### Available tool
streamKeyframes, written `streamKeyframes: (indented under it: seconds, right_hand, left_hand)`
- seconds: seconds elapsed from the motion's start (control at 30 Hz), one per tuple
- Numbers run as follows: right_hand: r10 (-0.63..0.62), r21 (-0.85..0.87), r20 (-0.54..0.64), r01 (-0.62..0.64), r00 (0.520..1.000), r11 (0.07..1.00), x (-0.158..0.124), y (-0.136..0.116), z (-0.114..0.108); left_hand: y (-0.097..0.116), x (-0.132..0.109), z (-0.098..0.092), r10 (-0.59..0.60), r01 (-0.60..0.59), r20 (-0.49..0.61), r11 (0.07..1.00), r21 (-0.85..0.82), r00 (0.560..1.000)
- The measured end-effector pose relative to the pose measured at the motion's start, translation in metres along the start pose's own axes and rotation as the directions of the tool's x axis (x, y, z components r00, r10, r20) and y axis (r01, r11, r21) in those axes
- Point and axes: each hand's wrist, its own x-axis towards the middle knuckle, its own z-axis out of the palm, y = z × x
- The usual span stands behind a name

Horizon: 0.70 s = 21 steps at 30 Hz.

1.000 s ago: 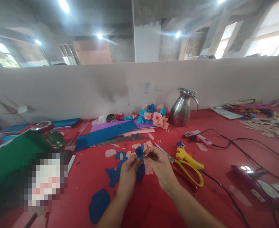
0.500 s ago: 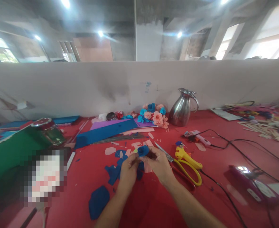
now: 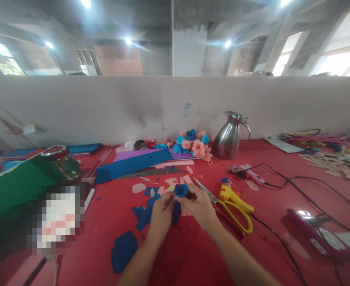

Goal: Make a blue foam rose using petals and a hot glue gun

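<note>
Both hands meet over the red table (image 3: 175, 254) and pinch a small blue paper flower (image 3: 181, 190) between their fingertips. My left hand (image 3: 162, 215) grips it from the left and below. From the right, my right hand (image 3: 199, 207) closes on it with thumb and fingers. Blue paper scraps (image 3: 143, 214) and pink petal cut-outs (image 3: 138, 188) lie just under and behind the hands. Yellow-handled scissors (image 3: 233, 204) rest on the table right beside my right hand.
A bunch of pink and blue paper flowers (image 3: 193, 145) and a steel jug (image 3: 230, 136) stand at the back wall. Blue and purple sheets (image 3: 133, 166) lie to the left, glue guns (image 3: 248, 171) with black cables to the right, a green jar (image 3: 62, 163) far left.
The blue flower has been turned in my fingertips, from standing edge-up to showing its rounded top. Both hands stay in the same spot.
</note>
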Motion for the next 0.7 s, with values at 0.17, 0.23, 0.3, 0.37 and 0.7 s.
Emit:
streamKeyframes:
  seconds: [0.17,0.23,0.3,0.37,0.7]
  right_hand:
    - [-0.016,-0.027,-0.005,0.015,1.000,1.000,0.0000,0.0007,-0.0010]
    - [-0.017,-0.034,0.006,0.017,1.000,0.999,0.0001,0.0005,-0.0015]
    - [-0.025,-0.043,0.024,0.026,0.999,0.999,-0.0001,-0.0001,-0.0019]
    - [-0.030,-0.045,0.036,0.031,0.999,0.999,-0.0004,-0.0006,-0.0022]
    - [-0.064,-0.089,0.038,0.067,0.997,0.994,-0.0018,-0.0042,-0.0012]
  left_hand:
    - [0.0010,0.0013,-0.0026,0.006,-0.005,-0.030,1.000,0.011,1.000]
    - [-0.0020,0.0025,-0.0050,-0.004,0.004,-0.027,1.000,0.007,1.000]
    - [-0.0045,0.0034,-0.0061,-0.006,0.006,-0.010,1.000,-0.005,1.000]
    - [-0.0053,0.0036,-0.0057,-0.005,0.005,0.010,1.000,-0.021,1.000]
    - [0.0016,-0.0001,-0.0014,-0.015,0.018,0.067,0.999,-0.042,0.998]
